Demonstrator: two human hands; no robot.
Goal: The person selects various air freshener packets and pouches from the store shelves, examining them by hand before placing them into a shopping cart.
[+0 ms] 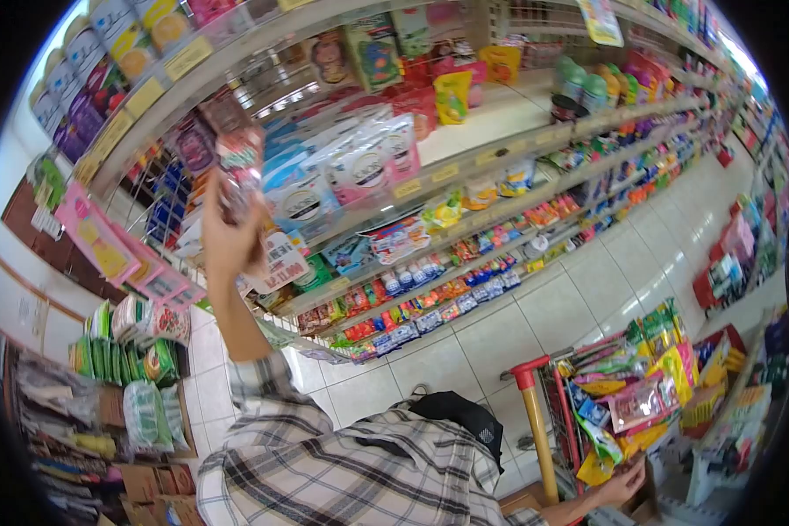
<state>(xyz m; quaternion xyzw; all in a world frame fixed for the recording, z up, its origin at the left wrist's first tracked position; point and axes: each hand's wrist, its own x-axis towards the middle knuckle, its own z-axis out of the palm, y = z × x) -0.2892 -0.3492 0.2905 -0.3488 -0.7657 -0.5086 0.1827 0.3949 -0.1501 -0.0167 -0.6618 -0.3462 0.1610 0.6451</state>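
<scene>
My left hand (232,230) is raised at the shelf on the left, its fingers closed round a dark brown and pink packet (239,162) whose print is blurred. Beside that hand stand rows of blue-and-white and pink-and-white pouches (359,167). A white price card with red print (280,263) hangs just under the wrist. Low on the right, my right hand (621,484) has curled fingers beside the shopping cart (557,412); what they grip is hidden. Bright packets fill the cart, among them a pink pack (644,401) and a yellow packet (596,466).
Lower shelves (430,307) hold small colourful packs and bottles. Cans (105,53) line the top shelf. Pink packs (105,237) hang at the shelf's end. Green and white bags (145,351) are stacked at left. A tiled floor (605,254) runs along the aisle; more goods stand right.
</scene>
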